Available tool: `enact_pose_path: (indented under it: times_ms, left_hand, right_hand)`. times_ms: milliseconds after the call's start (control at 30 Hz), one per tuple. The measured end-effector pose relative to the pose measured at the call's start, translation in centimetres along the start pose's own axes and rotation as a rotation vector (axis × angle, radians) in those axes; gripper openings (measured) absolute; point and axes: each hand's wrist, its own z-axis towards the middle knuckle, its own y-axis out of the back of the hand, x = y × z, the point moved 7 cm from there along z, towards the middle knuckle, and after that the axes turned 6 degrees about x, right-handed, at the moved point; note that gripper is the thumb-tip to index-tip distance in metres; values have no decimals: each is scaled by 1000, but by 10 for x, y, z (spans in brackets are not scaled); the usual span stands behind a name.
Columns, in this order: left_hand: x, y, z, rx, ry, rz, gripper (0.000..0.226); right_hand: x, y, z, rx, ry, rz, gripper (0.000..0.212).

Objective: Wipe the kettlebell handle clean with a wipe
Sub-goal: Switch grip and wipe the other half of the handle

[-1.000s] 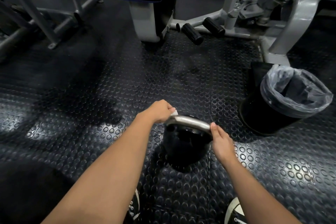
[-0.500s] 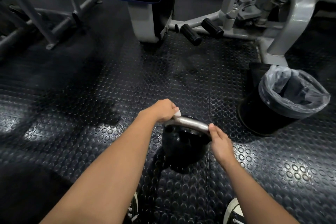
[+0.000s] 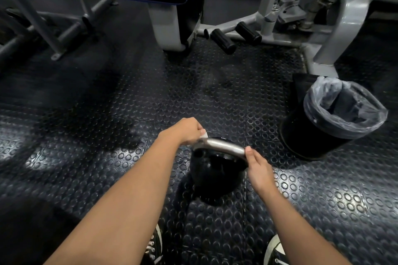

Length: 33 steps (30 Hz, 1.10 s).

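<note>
A black kettlebell (image 3: 215, 170) stands on the studded rubber floor just in front of my feet. Its silver handle (image 3: 221, 145) arches across the top. My left hand (image 3: 185, 131) grips a white wipe (image 3: 204, 135) around the left end of the handle; only a corner of the wipe shows past my fingers. My right hand (image 3: 257, 168) holds the right end of the handle, thumb on top.
A black bin with a clear liner (image 3: 336, 114) stands to the right of the kettlebell. Grey gym machine frames (image 3: 336, 17) with black foot rollers (image 3: 223, 41) fill the back. Another frame (image 3: 53, 28) is at the far left. My shoes (image 3: 275, 251) are at the bottom edge.
My left hand with the wipe has shifted slightly along the left end of the handle. The right hand has kept its hold.
</note>
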Motion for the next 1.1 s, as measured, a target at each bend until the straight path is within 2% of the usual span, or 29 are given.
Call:
enact_pose_path:
  times_ms: [233,467,600,700,833,1100]
  left_hand:
    - [-12,4,-6,-56,-28,-36,43]
    - [-3,-4,-8,-71,-9,-59,39]
    - [-4,0,-8,-80,-13,-36,48]
    - [5,-5,-6,-78,23,-48,46]
    - [-7,-3,-10,-100,-18,-74,38]
    - [-5,-5,-5,-111,-4,-28,40]
  right_hand:
    - [1,-1,-1,-5,-2,13,47]
    - [0,-3,0,-5,-10,4,54]
    - [-2,-2,-1,-7,-39,5,55]
    - [-2,-2,-1,1,-46,4,55]
    - [-1,-1,-2,-3,-31,16,51]
    - [-1,-1,-2,5,-43,7,55]
